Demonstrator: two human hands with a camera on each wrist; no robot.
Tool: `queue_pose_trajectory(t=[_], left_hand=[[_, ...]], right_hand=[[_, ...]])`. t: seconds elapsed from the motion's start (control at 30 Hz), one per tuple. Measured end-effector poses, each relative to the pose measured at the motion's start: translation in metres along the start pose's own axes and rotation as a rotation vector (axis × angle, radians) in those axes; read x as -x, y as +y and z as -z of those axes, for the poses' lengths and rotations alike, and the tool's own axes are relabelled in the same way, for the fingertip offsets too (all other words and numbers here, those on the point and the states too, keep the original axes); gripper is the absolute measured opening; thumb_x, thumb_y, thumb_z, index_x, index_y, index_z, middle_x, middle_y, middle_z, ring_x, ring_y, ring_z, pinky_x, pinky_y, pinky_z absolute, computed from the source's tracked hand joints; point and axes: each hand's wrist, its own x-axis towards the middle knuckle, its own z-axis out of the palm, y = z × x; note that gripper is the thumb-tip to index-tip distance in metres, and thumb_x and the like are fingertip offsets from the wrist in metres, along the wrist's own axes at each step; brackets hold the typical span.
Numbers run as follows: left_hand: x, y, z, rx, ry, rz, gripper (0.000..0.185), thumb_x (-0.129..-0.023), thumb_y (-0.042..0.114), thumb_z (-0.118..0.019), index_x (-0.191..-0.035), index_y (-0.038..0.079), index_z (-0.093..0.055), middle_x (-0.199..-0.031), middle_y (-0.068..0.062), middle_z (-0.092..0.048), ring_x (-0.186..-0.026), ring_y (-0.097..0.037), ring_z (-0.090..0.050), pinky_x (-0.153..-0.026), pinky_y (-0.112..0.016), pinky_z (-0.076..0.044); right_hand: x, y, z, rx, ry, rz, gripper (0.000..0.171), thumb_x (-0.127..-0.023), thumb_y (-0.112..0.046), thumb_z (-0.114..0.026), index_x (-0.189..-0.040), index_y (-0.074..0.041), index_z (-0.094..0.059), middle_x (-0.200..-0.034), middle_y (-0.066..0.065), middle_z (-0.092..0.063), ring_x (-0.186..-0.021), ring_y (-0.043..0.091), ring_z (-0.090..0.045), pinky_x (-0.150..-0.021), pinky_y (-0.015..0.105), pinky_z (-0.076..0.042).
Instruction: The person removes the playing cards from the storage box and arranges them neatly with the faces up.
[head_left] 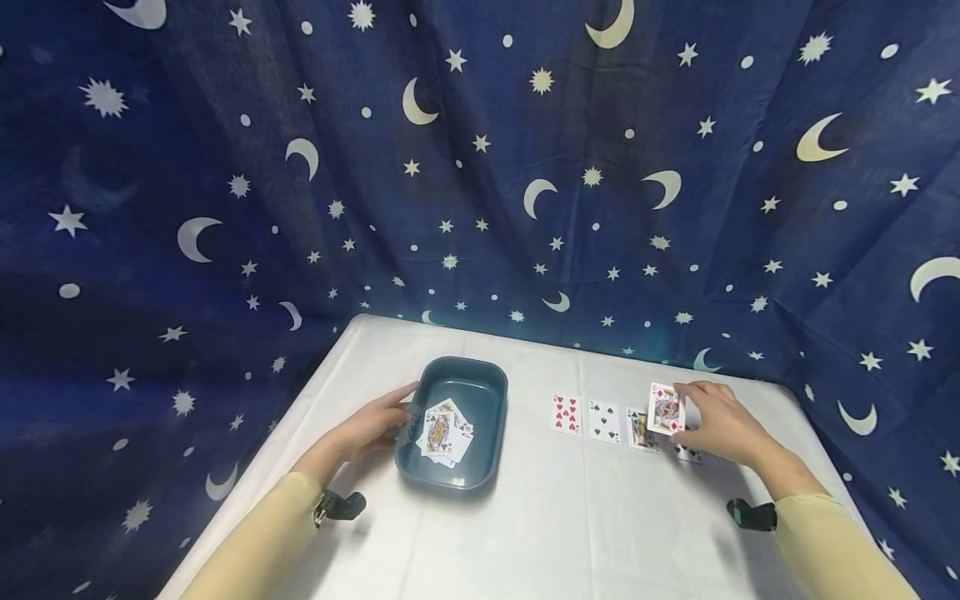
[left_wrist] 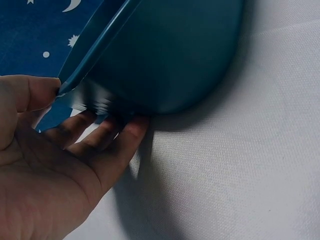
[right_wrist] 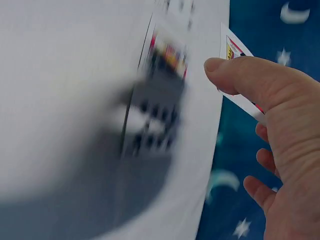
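Note:
A blue tub [head_left: 487,392] sits left of centre on the white table, with several face-up playing cards [head_left: 444,433] piled in it. My left hand [head_left: 396,410] holds the tub's left rim. In the left wrist view its thumb [left_wrist: 32,92] lies on the rim and its fingers [left_wrist: 107,132] press the tub's outer wall [left_wrist: 170,55]. My right hand [head_left: 681,408] pinches a face card [head_left: 665,408] tilted above the table; its thumb [right_wrist: 240,75] lies on that card [right_wrist: 231,47]. Below it lies a row of cards: a red nine [head_left: 566,413], a spade card [head_left: 604,421], a face card [head_left: 640,429].
One more card [head_left: 688,454] peeks out from under my right hand. The table cloth [head_left: 585,533] is bare toward me. A dark blue curtain with moons and stars [head_left: 480,183] closes off the back and both sides. The table cards look blurred in the right wrist view.

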Motion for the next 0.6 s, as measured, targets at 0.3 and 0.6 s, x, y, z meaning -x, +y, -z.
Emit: queue_pose_trajectory(t=[0.3, 0.6], left_hand=[[-0.002, -0.001, 0.000, -0.006, 0.007, 0.012, 0.068, -0.099, 0.007, -0.050, -0.162, 0.026, -0.033, -0.158, -0.026, -0.038, -0.138, -0.047, -0.046, -0.104, -0.063, -0.046], [-0.004, 0.000, -0.001, -0.005, 0.003, 0.003, 0.069, -0.098, 0.006, -0.050, -0.162, 0.025, -0.033, -0.157, -0.026, -0.039, -0.135, -0.045, -0.050, -0.103, -0.061, -0.047]], right_hand=[[0.037, 0.068, 0.005, 0.067, -0.068, -0.100, 0.098, -0.069, -0.042, -0.091, -0.141, 0.010, -0.049, -0.136, 0.039, -0.044, -0.122, 0.058, -0.036, -0.097, 0.079, -0.034], [0.050, 0.090, -0.003, 0.182, -0.117, -0.104, 0.091, -0.063, -0.037, -0.092, -0.133, 0.009, -0.057, -0.128, 0.033, -0.054, -0.116, 0.054, -0.045, -0.090, 0.075, -0.043]])
